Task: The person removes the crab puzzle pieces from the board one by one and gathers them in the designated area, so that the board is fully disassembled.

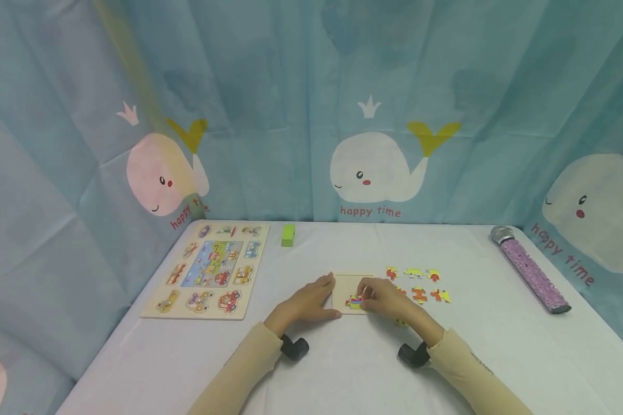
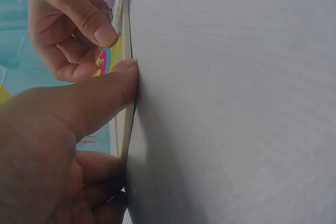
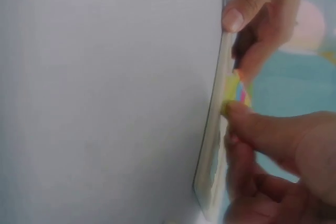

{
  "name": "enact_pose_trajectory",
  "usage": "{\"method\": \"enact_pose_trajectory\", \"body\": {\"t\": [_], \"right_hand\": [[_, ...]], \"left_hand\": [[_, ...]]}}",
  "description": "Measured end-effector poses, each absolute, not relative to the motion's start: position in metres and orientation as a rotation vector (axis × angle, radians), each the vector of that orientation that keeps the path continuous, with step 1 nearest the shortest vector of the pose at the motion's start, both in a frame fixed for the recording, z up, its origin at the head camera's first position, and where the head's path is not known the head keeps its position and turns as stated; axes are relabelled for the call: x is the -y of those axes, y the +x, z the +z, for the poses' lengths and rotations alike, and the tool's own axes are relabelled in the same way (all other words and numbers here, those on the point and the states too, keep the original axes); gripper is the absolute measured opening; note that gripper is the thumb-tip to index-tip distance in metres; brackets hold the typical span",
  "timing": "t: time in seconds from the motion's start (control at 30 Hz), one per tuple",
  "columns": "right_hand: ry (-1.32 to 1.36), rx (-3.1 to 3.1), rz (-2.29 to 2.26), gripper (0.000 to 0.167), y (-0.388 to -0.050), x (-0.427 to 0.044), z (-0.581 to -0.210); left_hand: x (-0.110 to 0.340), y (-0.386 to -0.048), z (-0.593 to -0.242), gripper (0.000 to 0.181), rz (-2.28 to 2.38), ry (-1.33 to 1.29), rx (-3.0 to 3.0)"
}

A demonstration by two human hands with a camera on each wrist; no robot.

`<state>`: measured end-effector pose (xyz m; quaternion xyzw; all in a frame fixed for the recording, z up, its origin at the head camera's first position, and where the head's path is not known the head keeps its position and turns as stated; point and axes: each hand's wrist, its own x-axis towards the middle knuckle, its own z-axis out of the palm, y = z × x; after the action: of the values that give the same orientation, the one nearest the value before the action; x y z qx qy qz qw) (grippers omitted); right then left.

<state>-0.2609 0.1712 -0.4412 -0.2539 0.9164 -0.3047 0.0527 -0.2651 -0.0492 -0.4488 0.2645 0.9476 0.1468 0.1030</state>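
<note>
A small wooden puzzle tray [image 1: 345, 285] lies on the white table between both hands. My left hand [image 1: 308, 300] holds it at its left side, the thumb on the near edge and the fingers along the far side. With thumb and fingertips, my right hand [image 1: 386, 297] pinches a colourful jigsaw piece [image 1: 355, 303] at the tray's near part. Yellow, blue and pink show on this piece [image 3: 231, 87] in the right wrist view, partly behind the fingers. Loose jigsaw pieces [image 1: 419, 295], yellow and red-orange, lie right of the tray; the right hand hides some.
At the left lies a large wooden vehicle puzzle board [image 1: 254, 276]. A green block [image 1: 288, 236] stands near the back. A pink glittery microphone [image 1: 533, 273] lies at the right. Blue curtains [image 1: 270, 115] with whale prints enclose the table's back and sides.
</note>
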Motion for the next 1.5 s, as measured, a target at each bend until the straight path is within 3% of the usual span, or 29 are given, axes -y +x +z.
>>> {"method": "enact_pose_trajectory", "body": {"t": [0.27,0.67,0.9,1.5], "right_hand": [[-0.737,-2.750,-1.132,0.005,-0.267,-0.187,-0.437],[-0.242,-2.653,-1.221,0.027,-0.254,-0.266,-0.417],[-0.140,-2.642,-1.110,0.027,-0.244,-0.299,-0.424],[-0.173,-2.758,-0.974,0.010,-0.228,-0.294,-0.435]], "left_hand": [[0.048,-0.264,-0.447,0.084,0.407,0.799,-2.786],[0.049,-0.265,-0.447,0.084,0.395,0.781,-2.791],[0.050,-0.264,-0.446,0.084,0.419,0.786,-2.786],[0.050,-0.266,-0.449,0.084,0.415,0.807,-2.792]]}}
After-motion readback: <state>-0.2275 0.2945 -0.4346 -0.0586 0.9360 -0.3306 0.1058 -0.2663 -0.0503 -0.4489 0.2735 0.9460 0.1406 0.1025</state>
